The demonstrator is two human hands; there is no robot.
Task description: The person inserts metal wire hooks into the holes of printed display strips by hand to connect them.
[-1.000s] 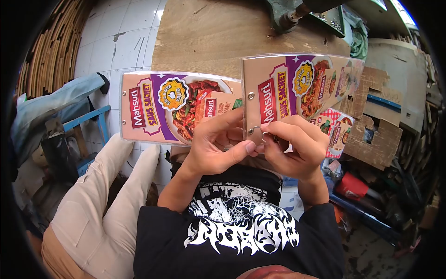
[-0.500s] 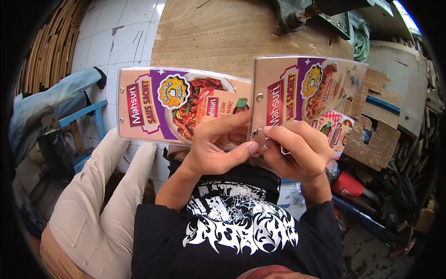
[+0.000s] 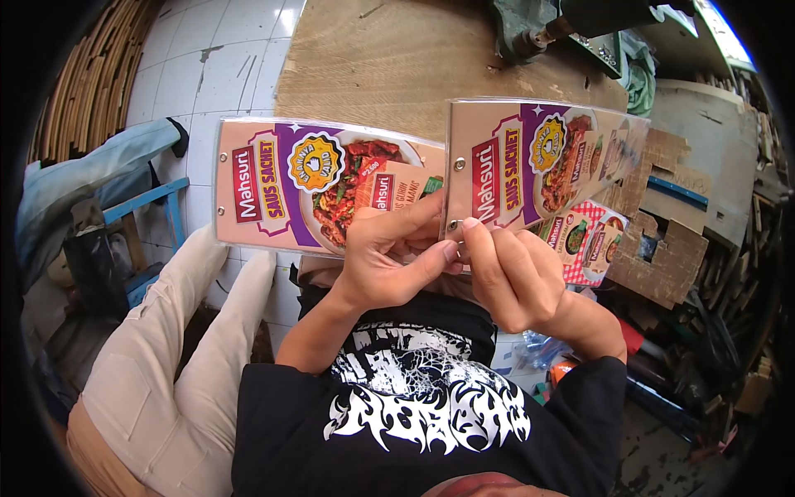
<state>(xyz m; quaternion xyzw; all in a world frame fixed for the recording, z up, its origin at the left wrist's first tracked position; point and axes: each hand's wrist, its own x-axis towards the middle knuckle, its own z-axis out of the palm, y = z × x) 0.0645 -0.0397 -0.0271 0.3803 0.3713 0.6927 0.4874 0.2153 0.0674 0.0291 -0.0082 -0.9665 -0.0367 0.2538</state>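
Your right hand has swung outward, pinching the mostly hidden metal ring beside the right Mahsuri card set's lower eyelet; your left hand, equally near, clamps its corner.

There are two hands, two laminated Mahsuri Saus Sachet cards, four eyelets, two on each card, one red-checked Mahsuri panel, one plywood tabletop, one black T-shirt and two beige trouser legs.
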